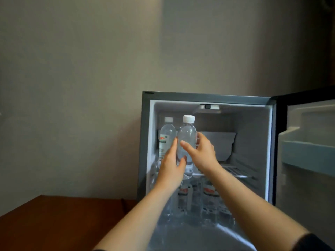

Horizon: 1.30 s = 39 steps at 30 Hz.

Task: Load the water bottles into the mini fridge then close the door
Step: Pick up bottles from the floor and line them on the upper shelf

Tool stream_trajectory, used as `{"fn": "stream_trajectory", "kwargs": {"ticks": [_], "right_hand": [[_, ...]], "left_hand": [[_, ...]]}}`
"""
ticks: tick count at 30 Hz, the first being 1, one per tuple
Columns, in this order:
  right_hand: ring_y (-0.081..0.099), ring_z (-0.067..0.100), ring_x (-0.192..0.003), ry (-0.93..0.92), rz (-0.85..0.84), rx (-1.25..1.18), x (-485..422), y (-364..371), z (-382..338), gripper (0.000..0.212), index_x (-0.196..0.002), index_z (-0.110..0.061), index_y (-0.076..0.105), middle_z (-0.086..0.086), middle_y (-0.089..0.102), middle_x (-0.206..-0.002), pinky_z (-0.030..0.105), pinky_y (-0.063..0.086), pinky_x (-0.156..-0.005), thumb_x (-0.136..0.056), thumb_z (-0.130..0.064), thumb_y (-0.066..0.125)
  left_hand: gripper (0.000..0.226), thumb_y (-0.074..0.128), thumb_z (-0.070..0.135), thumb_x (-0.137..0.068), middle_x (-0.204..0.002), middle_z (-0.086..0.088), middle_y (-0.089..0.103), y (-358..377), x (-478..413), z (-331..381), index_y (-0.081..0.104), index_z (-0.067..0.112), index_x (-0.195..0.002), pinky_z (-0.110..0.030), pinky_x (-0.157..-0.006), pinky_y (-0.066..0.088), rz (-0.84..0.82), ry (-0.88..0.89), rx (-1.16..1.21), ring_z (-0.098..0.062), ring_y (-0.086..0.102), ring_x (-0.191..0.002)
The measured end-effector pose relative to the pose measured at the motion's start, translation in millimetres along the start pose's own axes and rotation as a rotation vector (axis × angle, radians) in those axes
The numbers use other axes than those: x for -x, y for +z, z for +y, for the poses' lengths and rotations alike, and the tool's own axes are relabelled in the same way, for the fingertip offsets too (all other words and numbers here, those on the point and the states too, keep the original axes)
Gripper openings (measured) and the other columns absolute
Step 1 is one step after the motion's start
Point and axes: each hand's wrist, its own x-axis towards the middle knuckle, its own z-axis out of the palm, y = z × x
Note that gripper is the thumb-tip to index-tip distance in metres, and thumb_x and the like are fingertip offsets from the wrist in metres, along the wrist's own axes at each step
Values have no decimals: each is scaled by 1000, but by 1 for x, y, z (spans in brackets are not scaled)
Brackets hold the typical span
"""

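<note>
Squarely in the lower right of the frame stands an open mini fridge (208, 97), its door (308, 134) swung wide toward the right edge. A wooden table (54, 220) fills the lower left.

Two bare forearms reach in from the bottom. The left hand (170, 165) and right hand (204, 153) both wrap a clear water bottle (187, 134), held upright at the left of the upper wire shelf (237, 172). The left thumb lies across its front, and the right fingers curl behind it. Whether its base rests on the shelf cannot be told. A labelled bottle (167, 134) stands just beside it on the left. More bottles (208, 192), blurred, crowd the lower compartment.

Likely risks:
- A nudge leftward could topple the labelled neighbour.
- A base set too near the shelf's front edge, or unevenly on the wires, could tip forward once both hands let go and fall onto the bottles below.
- A bottle left too far forward could also block the door from closing.
</note>
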Motion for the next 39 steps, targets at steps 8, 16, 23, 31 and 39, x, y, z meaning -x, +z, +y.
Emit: {"fn": "stream_trajectory", "kwargs": {"ticks": [8, 16, 23, 31, 39], "right_hand": [[56, 29, -116, 136, 2, 56, -39, 7, 22, 44, -121, -19, 54, 5, 64, -120, 45, 44, -100, -86, -46, 61], [54, 28, -119, 197, -44, 150, -59, 22, 34, 48, -128, -20, 51, 4, 62, -125, 33, 40, -88, -88, -45, 59], [56, 29, -117, 189, -7, 178, -60, 36, 34, 49, -126, -18, 51, 5, 63, -123, 33, 40, -86, -87, -47, 59], [56, 30, -116, 252, -67, 224, -29, 32, 41, 45, -131, -11, 46, 11, 59, -127, 38, 44, -92, -93, -34, 56], [62, 31, -97, 41, -186, 430, 19, 5, 16, 23, -102, -16, 64, 7, 69, -104, 38, 51, -81, -92, -33, 52]], "left_hand": [[72, 44, 25, -98, -158, 14, 0, 25, -12, -46, -6, 39, -147, -37, -118, 22, -88, 53, -255, -15, 13, -146], [70, 37, 52, -85, -146, -3, 40, 27, -10, -83, 40, 8, -139, -33, -102, 41, -81, 240, -941, -15, 37, -134], [89, -3, 62, -71, -158, 5, -13, 25, -2, -83, -9, 22, -150, -31, -113, -5, -144, 191, -893, -13, -24, -139], [68, 32, 43, -99, -158, 4, -13, 11, 3, -63, -8, 21, -150, -35, -120, -6, -302, 83, -939, -11, -17, -145], [41, 37, 33, -98, -143, -11, 43, -46, 37, -25, 44, 12, -133, -40, -108, 36, -570, -13, -838, -28, 42, -130]]}}
